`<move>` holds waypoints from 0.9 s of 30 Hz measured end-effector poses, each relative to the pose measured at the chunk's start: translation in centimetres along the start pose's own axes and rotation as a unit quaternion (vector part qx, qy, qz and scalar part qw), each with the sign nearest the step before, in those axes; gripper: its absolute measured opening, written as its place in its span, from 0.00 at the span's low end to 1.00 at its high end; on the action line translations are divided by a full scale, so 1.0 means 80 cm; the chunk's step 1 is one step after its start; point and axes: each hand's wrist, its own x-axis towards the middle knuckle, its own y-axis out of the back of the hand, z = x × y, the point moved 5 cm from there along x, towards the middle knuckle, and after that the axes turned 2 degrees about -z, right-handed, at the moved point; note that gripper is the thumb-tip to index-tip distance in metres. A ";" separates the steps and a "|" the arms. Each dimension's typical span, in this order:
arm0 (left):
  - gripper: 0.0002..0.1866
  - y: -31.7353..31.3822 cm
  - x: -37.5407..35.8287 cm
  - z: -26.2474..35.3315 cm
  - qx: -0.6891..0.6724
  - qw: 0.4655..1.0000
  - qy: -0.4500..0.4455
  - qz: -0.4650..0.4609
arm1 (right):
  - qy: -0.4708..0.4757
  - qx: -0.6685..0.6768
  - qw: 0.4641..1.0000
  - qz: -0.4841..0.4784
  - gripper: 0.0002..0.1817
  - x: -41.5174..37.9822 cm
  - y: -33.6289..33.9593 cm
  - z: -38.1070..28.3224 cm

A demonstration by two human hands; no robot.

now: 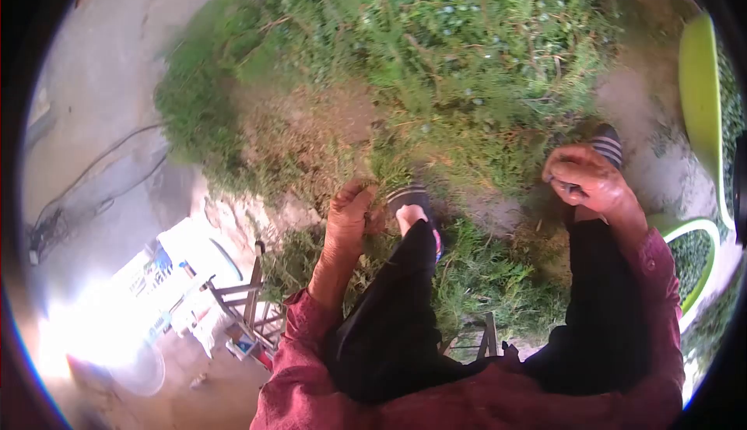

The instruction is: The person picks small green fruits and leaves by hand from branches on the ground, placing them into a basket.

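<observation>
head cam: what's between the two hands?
Between left hand and right hand: green plant stems and a striped sandal on the foot, seen in head view.

Green plants point(436, 49), maroon sleeves point(661, 274), black trousers point(389, 329), black-and-white striped sandals point(608, 147), lime-green basin point(699, 87).

Two hands are seen: the left hand point(352, 210) at the centre of the frame and the right hand point(585, 179) at the right. Two striped sandals are counted, one sandal point(412, 196) at the centre and a second sandal point(607, 146) at the upper right. Two green basins are made out at the right edge, a large basin point(698, 91) above and a smaller basin point(695, 252) below. One wooden stool point(247, 305) is seen at the lower left.
</observation>
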 end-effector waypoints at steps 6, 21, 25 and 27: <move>0.04 0.091 -0.007 -0.023 0.119 0.987 0.029 0.100 | -0.040 0.056 0.997 0.033 0.13 0.007 0.000 0.013; 0.25 0.031 0.127 -0.016 0.720 0.655 -0.210 0.093 | -0.071 -0.023 0.995 0.063 0.13 0.019 -0.001 0.021; 0.23 0.080 0.152 -0.047 0.732 0.665 -0.112 0.097 | -0.076 -0.040 0.993 0.087 0.12 0.016 0.006 0.022; 0.21 0.115 0.137 -0.046 0.793 0.600 0.034 0.099 | -0.073 -0.033 0.993 0.092 0.12 0.015 0.009 0.020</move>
